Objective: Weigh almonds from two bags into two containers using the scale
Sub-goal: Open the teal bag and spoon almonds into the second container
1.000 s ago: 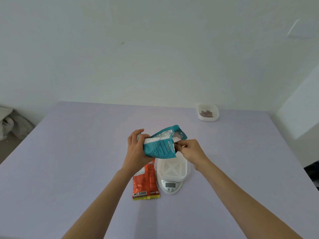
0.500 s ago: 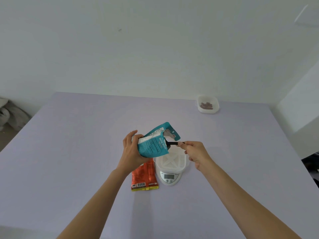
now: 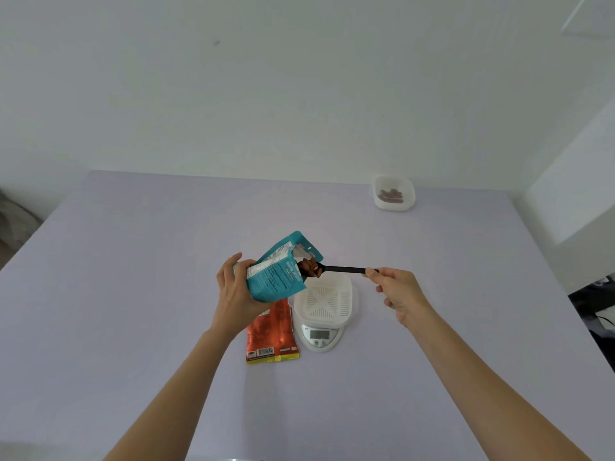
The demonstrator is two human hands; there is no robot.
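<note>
While the left hand (image 3: 238, 287) grips the tilted teal bag (image 3: 278, 272) at frame centre, mouth facing right, the right hand (image 3: 397, 294) pinches a black spoon (image 3: 339, 269) lying level, its almond-heaped bowl (image 3: 311, 268) at the mouth above the white container (image 3: 327, 299).

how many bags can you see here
2. The teal bag is held tilted in the left hand, above the table, with the right hand holding a black spoon at its mouth. The orange bag lies flat, left of the scale. No others show.
</note>
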